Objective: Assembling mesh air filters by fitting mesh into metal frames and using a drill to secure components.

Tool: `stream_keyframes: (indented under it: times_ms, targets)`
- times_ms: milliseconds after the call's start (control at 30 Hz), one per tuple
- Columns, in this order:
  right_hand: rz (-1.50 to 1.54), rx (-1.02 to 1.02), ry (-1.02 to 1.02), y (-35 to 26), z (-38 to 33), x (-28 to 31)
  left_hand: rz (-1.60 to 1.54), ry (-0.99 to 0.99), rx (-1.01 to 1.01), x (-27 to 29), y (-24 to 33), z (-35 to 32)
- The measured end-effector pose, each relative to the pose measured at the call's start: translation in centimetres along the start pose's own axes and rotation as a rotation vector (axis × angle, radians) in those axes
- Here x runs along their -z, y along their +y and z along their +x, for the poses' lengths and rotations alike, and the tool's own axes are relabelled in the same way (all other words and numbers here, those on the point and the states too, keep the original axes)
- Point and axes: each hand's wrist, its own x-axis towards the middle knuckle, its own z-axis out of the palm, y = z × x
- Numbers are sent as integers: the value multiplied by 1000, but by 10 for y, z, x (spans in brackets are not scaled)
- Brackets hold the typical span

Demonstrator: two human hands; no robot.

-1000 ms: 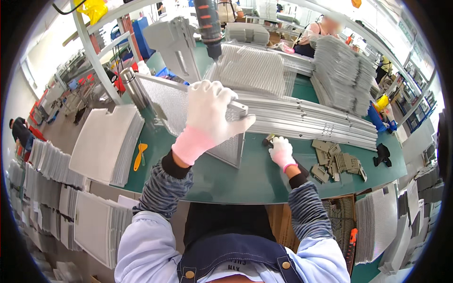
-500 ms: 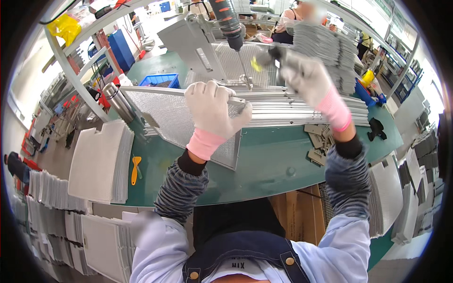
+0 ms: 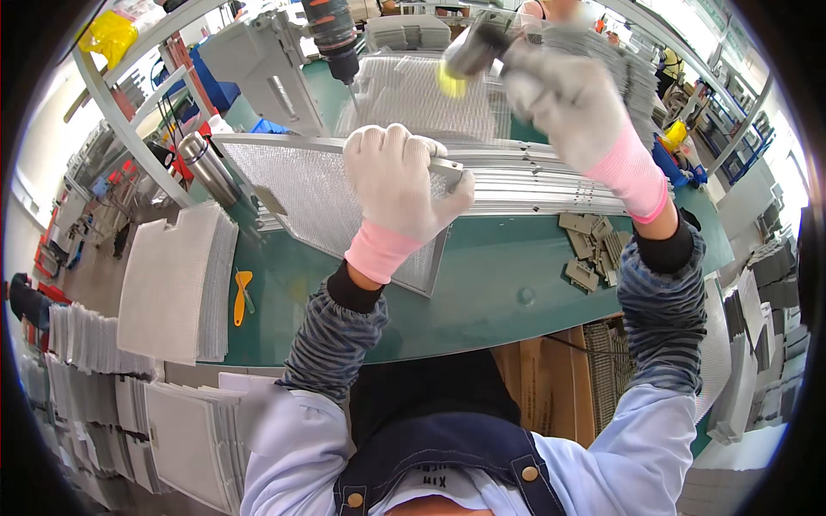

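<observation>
Hammer (image 3: 476,53) blurred, power driver (image 3: 331,36) cut off by the top edge

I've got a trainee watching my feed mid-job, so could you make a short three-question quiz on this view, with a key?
1. Multiple choice: which hand grips the top edge of the framed mesh panel? A: right. B: left. C: neither.
2. True or false: the loose grey plastic pieces lie to the right of the framed mesh panel on the green table.
3. Fill in the blank: the blurred hammer-like tool in the right hand shows a bright ____ end.

Key:
1. B, the left hand.
2. True.
3. Yellow.
</observation>
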Motion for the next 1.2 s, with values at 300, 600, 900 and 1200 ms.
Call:
stream_keyframes:
  times_ms: [300, 600, 900, 1200]
  targets:
    - [852, -324, 674, 41, -100, -71, 123, -325, 29, 23, 5, 10]
    - [1082, -550, 547, 1, -89, -148, 173, -298, 93, 17, 2, 1]
    - [-272, -457, -127, 223, -193, -166, 108, -164, 38, 17, 2, -2]
    - [291, 429, 247, 2, 139, -32, 114, -100, 67, 25, 6, 0]
